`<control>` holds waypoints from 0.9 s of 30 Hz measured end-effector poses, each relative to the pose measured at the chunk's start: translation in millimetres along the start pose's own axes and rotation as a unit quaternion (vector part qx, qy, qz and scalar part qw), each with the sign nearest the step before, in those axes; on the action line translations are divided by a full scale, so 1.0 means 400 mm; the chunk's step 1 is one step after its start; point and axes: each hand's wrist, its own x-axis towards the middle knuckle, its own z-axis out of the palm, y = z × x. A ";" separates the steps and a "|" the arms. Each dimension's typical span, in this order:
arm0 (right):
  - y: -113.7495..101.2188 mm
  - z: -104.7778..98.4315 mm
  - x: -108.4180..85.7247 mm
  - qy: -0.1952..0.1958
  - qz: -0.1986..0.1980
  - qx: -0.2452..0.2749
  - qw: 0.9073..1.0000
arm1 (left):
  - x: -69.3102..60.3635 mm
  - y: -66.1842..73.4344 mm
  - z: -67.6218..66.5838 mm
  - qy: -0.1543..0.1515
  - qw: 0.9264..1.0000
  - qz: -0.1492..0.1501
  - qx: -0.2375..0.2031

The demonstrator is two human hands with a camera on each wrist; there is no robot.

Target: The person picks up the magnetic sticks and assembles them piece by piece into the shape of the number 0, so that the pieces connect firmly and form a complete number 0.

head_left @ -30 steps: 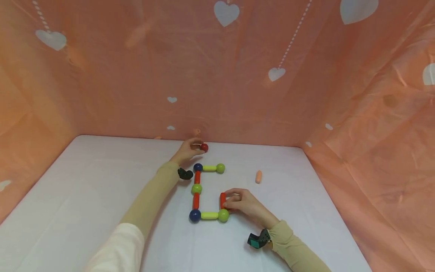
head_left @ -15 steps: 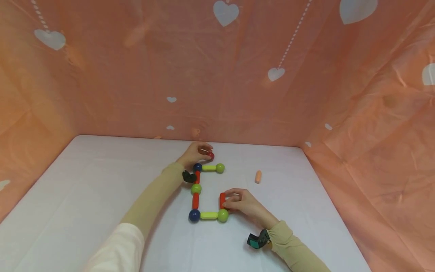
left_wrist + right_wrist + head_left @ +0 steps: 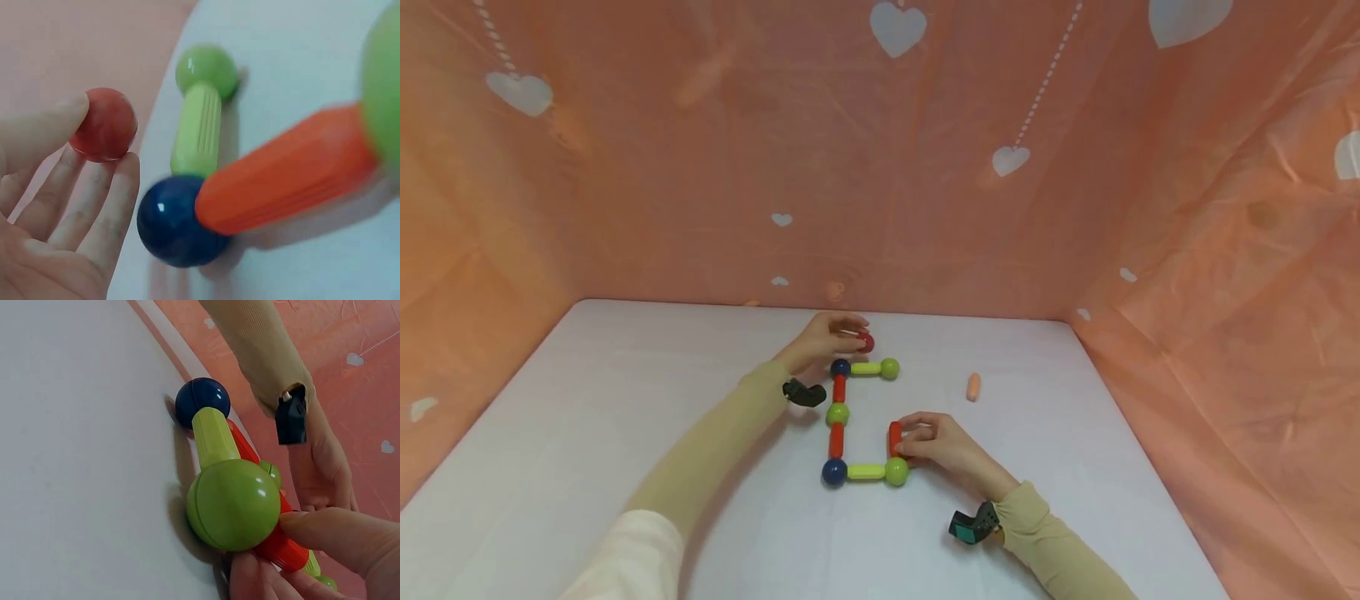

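Note:
Near the far edge, my left hand (image 3: 823,340) pinches a red ball (image 3: 106,124) between thumb and fingertips, behind the upper blue ball (image 3: 840,367). My right hand (image 3: 951,450) grips a short red rod (image 3: 895,439), which stands against the lower right green ball (image 3: 897,472). A C-shaped chain of rods and balls lies on the table: the lower blue ball (image 3: 834,472), two red rods joined by a green ball (image 3: 837,413), and a yellow-green rod (image 3: 867,472) along the bottom. Another yellow-green rod (image 3: 865,368) runs along the top to a green ball (image 3: 890,367).
A loose orange rod (image 3: 973,387) lies on the white table (image 3: 1060,450), right of the chain. Orange cloth (image 3: 925,208) with white hearts hangs behind the table and along both sides. A dark camera (image 3: 973,523) sits at my right wrist.
My left hand has carried the red ball a little right and nearer, then stayed beside the top of the chain. My right hand has kept its grip on the red rod.

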 end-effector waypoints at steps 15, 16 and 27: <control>0.004 0.002 0.005 0.004 -0.003 0.014 1.000 | -0.109 0.029 0.054 -0.099 0.994 -0.010 0.049; 0.003 0.003 0.005 0.004 -0.002 0.014 1.000 | -0.111 0.029 0.060 -0.102 0.993 -0.013 0.058; 0.002 0.003 0.007 0.002 -0.009 0.003 1.000 | -0.103 0.024 0.121 -0.117 0.990 -0.021 0.081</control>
